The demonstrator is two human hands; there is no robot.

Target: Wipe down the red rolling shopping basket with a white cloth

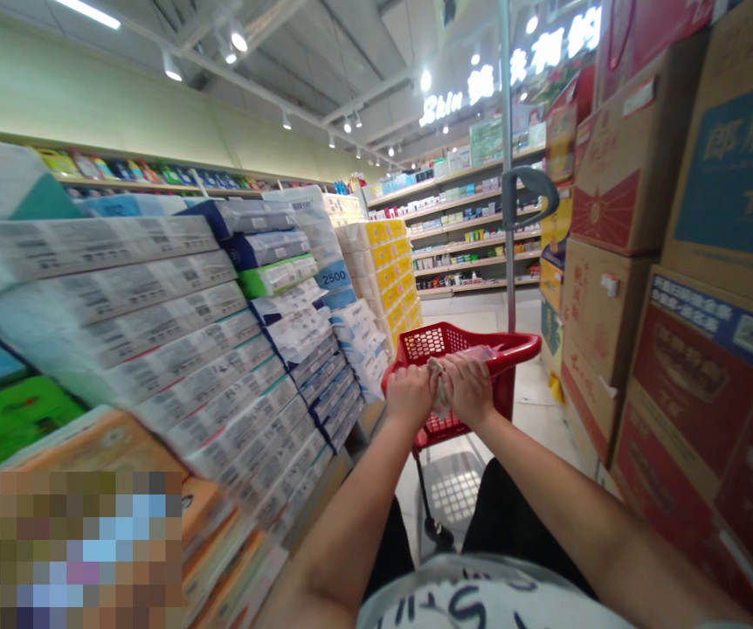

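A red plastic shopping cart (440, 334) stands right in front of me, its perforated basket on dark legs with a wheel below. My left hand (409, 393) is closed over the cart's near edge, at the handle. Close beside it, my right hand (469, 387) also wraps over the handle, fingers curled forward. A small crumpled pale piece (440, 390), paper or plastic, shows between the two hands; which hand holds it I cannot tell. Part of a pinkish clear wrapper (483, 353) lies beyond my right fingers. My hands hide most of the handle.
Tall stacks of wrapped tissue packs (173, 288) line the left side, with yellow-and-white packs (390, 271) farther on. Cardboard cartons (612, 323) rise on the right. A metal pole (508, 262) stands upright behind the cart. Stocked shelves (461, 231) cross the far end beyond a tiled aisle.
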